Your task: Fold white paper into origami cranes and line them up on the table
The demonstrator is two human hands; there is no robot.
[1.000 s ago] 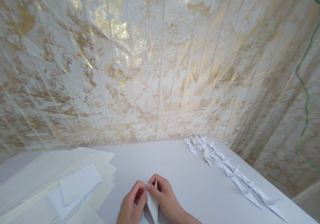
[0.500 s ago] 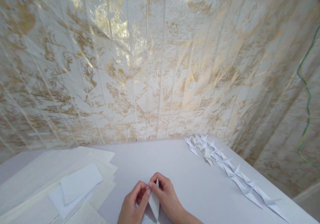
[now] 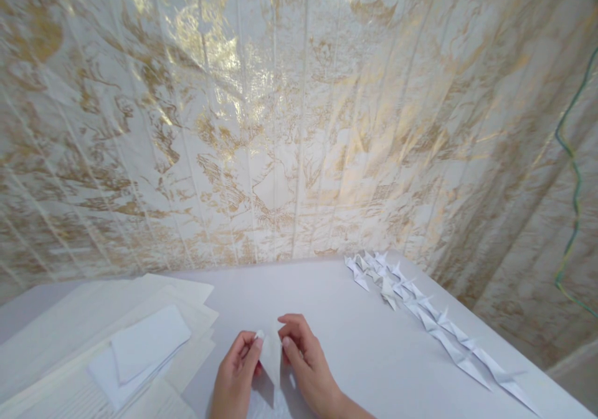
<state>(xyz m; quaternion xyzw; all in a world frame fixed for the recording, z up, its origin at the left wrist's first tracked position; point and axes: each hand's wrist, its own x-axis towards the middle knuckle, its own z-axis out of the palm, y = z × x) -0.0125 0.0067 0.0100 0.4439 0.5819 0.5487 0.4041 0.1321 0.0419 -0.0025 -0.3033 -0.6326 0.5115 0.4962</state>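
Note:
A small piece of folded white paper (image 3: pixel 271 360) with a pointed lower end is held upright just above the table, near the bottom middle of the head view. My left hand (image 3: pixel 237 369) pinches its upper left corner between thumb and index finger. At the paper's right edge is my right hand (image 3: pixel 308 364), fingers curled and thumb tip against that edge. The far side of the paper and some fingertips are hidden.
Folded paper cranes (image 3: pixel 436 325) stand in rows along the right side of the white table (image 3: pixel 289 288). On the left lie large paper sheets (image 3: pixel 60 325), with smaller white pieces (image 3: pixel 152 341) stacked on top. A gold-patterned curtain (image 3: pixel 280 157) hangs behind.
My hands have moved a little apart, the left one leftward. The paper has shifted left and now shows a wider face between them.

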